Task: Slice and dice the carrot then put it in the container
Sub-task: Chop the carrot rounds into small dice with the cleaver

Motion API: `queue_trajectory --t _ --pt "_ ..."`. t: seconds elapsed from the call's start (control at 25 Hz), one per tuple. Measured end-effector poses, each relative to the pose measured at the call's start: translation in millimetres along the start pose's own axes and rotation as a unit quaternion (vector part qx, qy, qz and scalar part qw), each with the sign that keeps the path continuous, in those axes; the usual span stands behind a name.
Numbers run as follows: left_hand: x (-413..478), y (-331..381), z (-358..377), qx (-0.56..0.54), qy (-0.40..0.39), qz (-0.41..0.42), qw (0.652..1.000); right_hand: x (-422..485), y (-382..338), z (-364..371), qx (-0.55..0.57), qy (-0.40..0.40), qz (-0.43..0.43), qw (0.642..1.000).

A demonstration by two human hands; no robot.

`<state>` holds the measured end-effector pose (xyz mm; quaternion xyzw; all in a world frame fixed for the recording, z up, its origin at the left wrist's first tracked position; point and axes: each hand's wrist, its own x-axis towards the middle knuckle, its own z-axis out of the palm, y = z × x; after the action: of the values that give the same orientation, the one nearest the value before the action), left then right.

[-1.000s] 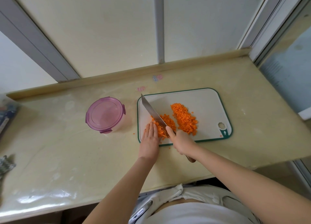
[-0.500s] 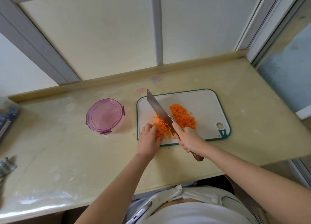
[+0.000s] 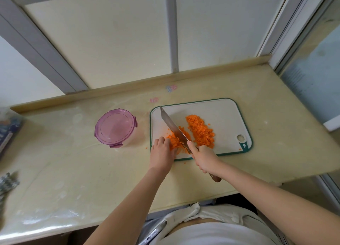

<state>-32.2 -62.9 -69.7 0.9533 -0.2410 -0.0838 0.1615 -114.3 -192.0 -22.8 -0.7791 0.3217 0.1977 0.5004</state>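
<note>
Head view, chopping stage. I can read no brand or lettering anywhere; two small pastel marks point(image 3: 171, 88) on the tabletop point(image 3: 73, 171) near the back ledge are too blurred for me to decipher, and the printed dark item point(image 3: 9, 134) cut off at the left edge shows no legible text. A grey object point(image 3: 8, 180) lower on the left edge is also cropped and I cannot identify it. The carrot lies on a white cutting board point(image 3: 220, 116) with a green rim, entirely in small orange dice: a heaped band of diced carrot point(image 3: 200, 131) sits right of the blade, and a looser pile of carrot pieces point(image 3: 174, 141) lies left of and under it, partly hidden by the fingers. A few stray bits rest on the tabletop just off the board's left and near edges. My left hand point(image 3: 161, 154) rests on the near left corner of the board, fingers curled down onto the looser pile, gripping nothing that I can make out. My right hand point(image 3: 205, 157) is closed around the handle of a cleaver point(image 3: 173, 128), forefinger extended along the blade; only the brown butt of the handle shows below the wrist. The blade slants from the board's far left corner toward the hands. The round container point(image 3: 116, 128), its purple clip lid on, stands on the tabletop left of the board, apart from it.
</note>
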Motion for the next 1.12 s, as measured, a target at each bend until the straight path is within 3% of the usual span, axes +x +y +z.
queue_trajectory --t 0.32,0.96,1.12 --pt "-1.7 -1.5 1.2 0.021 0.001 0.012 1.000 0.2 -11.7 8.4 -0.132 0.048 -0.023 0.990" --pt "0.1 8.1 -9.4 0.082 -0.013 -0.009 0.996 11.4 4.0 4.0 -0.051 0.033 -0.041 0.997" --pt "1.5 7.5 -6.2 0.033 -0.078 -0.016 0.996 12.1 6.4 5.2 -0.039 0.039 -0.042 0.998"
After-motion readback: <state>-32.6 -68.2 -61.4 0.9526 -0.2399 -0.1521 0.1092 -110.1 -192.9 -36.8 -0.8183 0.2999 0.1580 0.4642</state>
